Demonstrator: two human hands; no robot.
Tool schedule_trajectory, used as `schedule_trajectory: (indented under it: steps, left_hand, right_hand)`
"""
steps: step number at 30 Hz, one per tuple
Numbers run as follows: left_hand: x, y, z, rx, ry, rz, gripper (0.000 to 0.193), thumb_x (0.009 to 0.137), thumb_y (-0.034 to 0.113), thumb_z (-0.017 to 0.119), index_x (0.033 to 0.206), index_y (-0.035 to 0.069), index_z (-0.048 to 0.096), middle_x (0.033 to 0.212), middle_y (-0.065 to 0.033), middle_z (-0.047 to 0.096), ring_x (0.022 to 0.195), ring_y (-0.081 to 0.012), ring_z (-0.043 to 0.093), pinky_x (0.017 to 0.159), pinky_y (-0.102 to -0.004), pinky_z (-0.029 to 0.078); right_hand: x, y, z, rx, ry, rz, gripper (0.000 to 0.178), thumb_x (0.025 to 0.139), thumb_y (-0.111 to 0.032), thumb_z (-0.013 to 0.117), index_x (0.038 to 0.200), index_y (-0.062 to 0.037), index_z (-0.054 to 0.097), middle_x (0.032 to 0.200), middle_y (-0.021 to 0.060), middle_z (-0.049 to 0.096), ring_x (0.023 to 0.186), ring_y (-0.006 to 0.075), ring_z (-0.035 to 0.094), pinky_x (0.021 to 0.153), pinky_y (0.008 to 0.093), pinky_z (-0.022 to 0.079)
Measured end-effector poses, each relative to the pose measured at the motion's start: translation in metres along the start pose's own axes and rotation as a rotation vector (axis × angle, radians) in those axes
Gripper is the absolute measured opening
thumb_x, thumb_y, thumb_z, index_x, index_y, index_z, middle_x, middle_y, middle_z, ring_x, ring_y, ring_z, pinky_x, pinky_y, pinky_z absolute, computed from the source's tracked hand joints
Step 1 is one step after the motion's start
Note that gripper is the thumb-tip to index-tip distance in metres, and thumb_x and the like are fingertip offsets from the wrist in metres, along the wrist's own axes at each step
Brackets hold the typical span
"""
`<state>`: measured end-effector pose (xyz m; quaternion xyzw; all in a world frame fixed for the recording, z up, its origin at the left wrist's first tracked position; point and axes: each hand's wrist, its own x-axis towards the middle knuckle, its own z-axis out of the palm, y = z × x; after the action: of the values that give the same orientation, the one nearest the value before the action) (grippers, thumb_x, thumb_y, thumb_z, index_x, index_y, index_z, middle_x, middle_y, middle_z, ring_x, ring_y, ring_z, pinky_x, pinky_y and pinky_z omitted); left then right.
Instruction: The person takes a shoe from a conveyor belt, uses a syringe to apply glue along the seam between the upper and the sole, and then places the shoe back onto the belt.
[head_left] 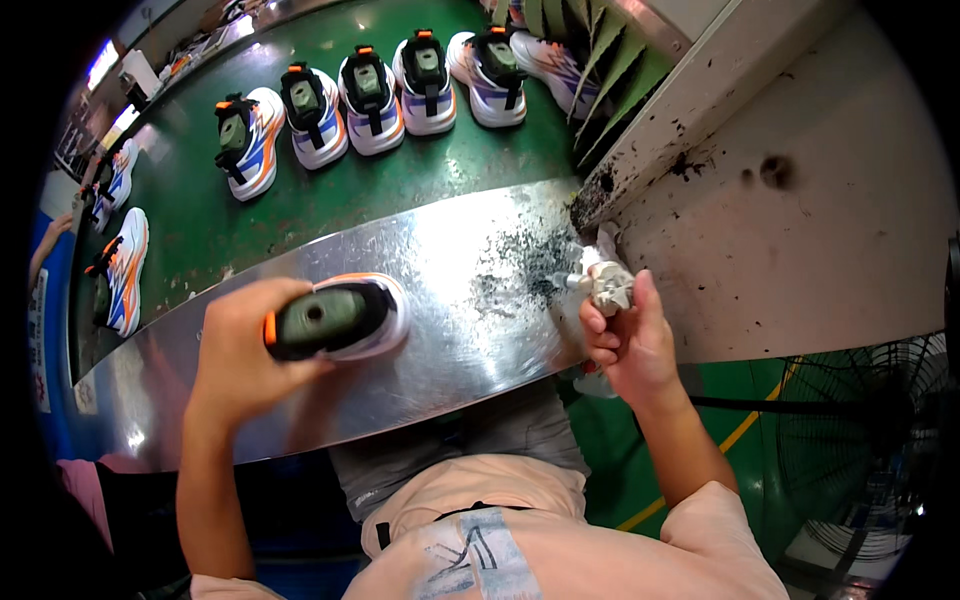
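Note:
My left hand (247, 345) is wrapped round the heel end of a sneaker (392, 318) with an orange tab and a dark green shoe last (325, 312) inside its opening. The sneaker is over the bare metal strip at the front of the bench, its white toe pointing right. My right hand (632, 345) is closed on a crumpled off-white wad (610, 288), held up between thumb and fingers; whether it is cloth or paper I cannot tell. The wad is by the dark-smudged end of the metal strip, apart from the sneaker.
Several more sneakers (370, 100) stand in a row on the green conveyor belt (200, 235), others at its left. Green hanging flaps (605, 75) and a stained cream metal panel (780, 230) bound the right side. A fan (860, 430) stands low at the right.

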<state>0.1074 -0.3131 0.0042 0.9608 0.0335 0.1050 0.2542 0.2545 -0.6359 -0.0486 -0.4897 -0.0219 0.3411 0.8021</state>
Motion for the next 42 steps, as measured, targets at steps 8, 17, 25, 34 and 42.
schedule_trajectory:
  steps: [8,17,25,34,42]
  left_hand:
    - [-0.059,0.041,0.016,0.327,0.088,0.149,0.049,0.058,0.008,0.074,0.105,0.000,0.062,0.106,-0.0149,0.064,0.103,-0.0353,0.060,0.089,-0.0462,0.048]
    - [-0.038,0.058,0.006,0.354,0.060,0.030,0.070,0.054,0.024,0.082,0.115,-0.001,0.058,0.118,-0.0181,0.057,0.115,-0.0376,0.052,0.097,-0.0468,0.041]
    - [-0.016,0.116,0.101,-0.423,0.258,0.211,0.036,0.072,0.007,0.074,0.104,-0.005,0.063,0.102,-0.0180,0.065,0.083,-0.0286,0.066,0.076,-0.0362,0.053]
    - [0.022,0.121,0.137,-0.755,0.402,0.112,0.017,0.074,0.000,0.071,0.091,0.000,0.069,0.077,-0.0151,0.067,0.066,-0.0253,0.066,0.057,-0.0306,0.051]
    - [0.010,0.109,0.106,-0.532,0.413,0.014,0.008,0.078,-0.007,0.056,0.079,0.000,0.055,0.067,-0.0119,0.051,0.054,-0.0269,0.050,0.049,-0.0346,0.039]
  right_hand:
    - [-0.004,0.029,-0.001,-0.646,0.001,-0.241,0.045,0.094,-0.037,0.054,0.122,-0.0039,0.045,0.083,-0.0019,0.049,0.066,0.0029,0.040,0.054,0.0164,0.033]
    - [0.015,-0.017,0.024,0.007,-0.040,-0.109,0.050,0.095,-0.058,0.035,0.112,-0.0135,0.049,0.075,0.0001,0.048,0.055,0.0052,0.028,0.046,0.0191,0.022]
    - [0.011,-0.027,0.039,0.191,-0.045,-0.119,0.056,0.095,-0.056,0.034,0.121,-0.0095,0.050,0.074,0.0003,0.044,0.055,0.0070,0.027,0.045,0.0190,0.023]
    - [0.001,-0.013,0.053,0.227,-0.062,-0.066,0.058,0.095,-0.058,0.033,0.119,-0.0093,0.051,0.074,0.0014,0.044,0.055,0.0081,0.027,0.044,0.0199,0.023]
    - [0.003,-0.013,0.047,0.274,-0.093,-0.030,0.057,0.095,-0.059,0.033,0.121,-0.0114,0.050,0.075,0.0006,0.043,0.056,0.0079,0.026,0.046,0.0199,0.024]
